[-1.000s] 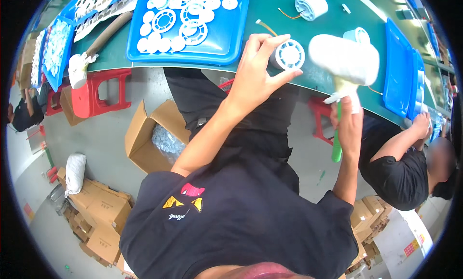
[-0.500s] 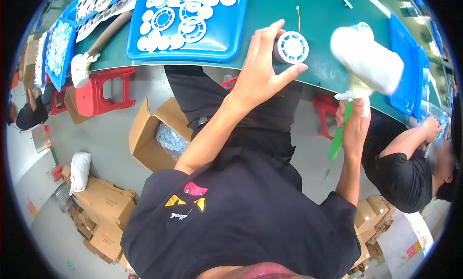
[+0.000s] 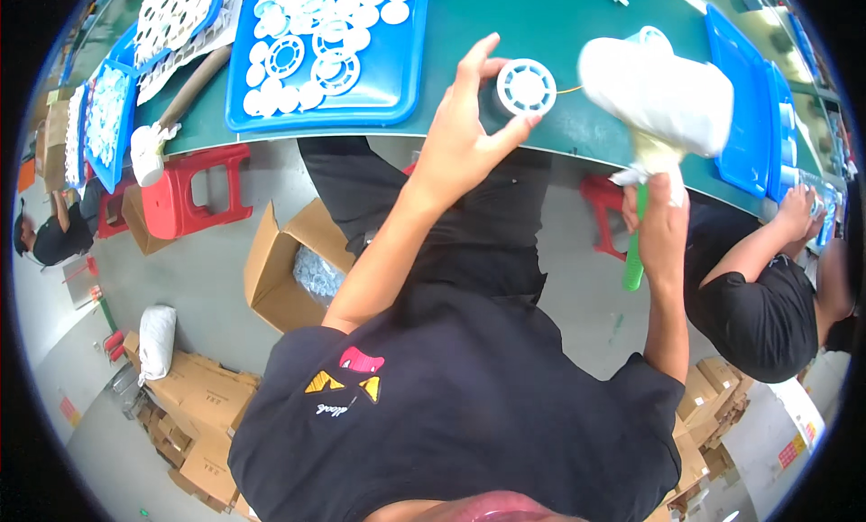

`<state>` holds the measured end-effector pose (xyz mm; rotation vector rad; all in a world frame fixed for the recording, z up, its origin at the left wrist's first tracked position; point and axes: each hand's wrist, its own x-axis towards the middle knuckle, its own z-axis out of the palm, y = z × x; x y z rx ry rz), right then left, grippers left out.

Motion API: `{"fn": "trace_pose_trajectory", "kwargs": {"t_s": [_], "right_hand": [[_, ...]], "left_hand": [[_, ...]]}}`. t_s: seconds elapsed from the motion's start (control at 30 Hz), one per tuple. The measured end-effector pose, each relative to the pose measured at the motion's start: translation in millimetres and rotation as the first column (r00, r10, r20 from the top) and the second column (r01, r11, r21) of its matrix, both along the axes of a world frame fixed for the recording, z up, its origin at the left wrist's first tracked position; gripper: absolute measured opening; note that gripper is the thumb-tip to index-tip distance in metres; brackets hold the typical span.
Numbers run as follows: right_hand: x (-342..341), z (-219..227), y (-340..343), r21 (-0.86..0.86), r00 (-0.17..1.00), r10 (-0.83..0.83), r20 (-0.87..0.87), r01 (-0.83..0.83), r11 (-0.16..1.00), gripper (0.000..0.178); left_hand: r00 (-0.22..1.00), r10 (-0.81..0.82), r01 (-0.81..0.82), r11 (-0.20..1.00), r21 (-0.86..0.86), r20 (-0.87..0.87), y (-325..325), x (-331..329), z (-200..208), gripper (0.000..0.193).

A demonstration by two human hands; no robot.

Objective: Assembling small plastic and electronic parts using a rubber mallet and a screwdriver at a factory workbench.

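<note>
On the green table (image 3: 564, 138) stands a round white part (image 3: 526, 87) with a slotted top and a thin yellow wire. My left hand (image 3: 469, 116) grips it, thumb at the near side and fingers at the far left side. My right hand (image 3: 663, 220) is closed round the green handle of a mallet (image 3: 663, 93). Its big head is wrapped in white and hangs raised to the right of the round part, apart from it. Behind the head, another white round piece (image 3: 654, 39) shows only in part.
A blue tray (image 3: 379, 111) of white discs and slotted rings lies left. Another mallet (image 3: 185, 93) rests beyond it at the table edge. Blue trays (image 3: 744, 152) stand right, near a co-worker (image 3: 758, 314). Red stools (image 3: 194, 193) and an open carton (image 3: 275, 278) are below.
The round part has turned in my left hand: its wire pointed away from me and now points right, towards the mallet. My right hand still holds the mallet raised.
</note>
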<state>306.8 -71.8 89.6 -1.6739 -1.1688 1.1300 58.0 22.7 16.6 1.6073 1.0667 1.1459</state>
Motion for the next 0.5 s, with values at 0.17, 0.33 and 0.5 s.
{"fn": "trace_pose_trajectory", "kwargs": {"t_s": [0.17, 0.33, 0.5], "right_hand": [[-4, 20, 19, -0.124, 0.984, 0.046, 0.172, -0.024, 0.992, 0.033], [-2, 22, 19, -0.153, 0.970, 0.097, 0.224, -0.063, 0.986, 0.035], [-11, 31, 31, -0.155, 0.961, 0.135, 0.240, -0.099, 0.983, 0.036]], "left_hand": [[0.993, 0.007, 0.000, 0.998, 0.059, -0.114, 3, -1, -2, 0.095], [0.999, -0.011, 0.010, 1.000, -0.023, -0.032, 3, 3, 4, 0.095], [0.994, -0.080, 0.082, 0.996, 0.024, -0.080, 10, 3, 4, 0.094]]}}
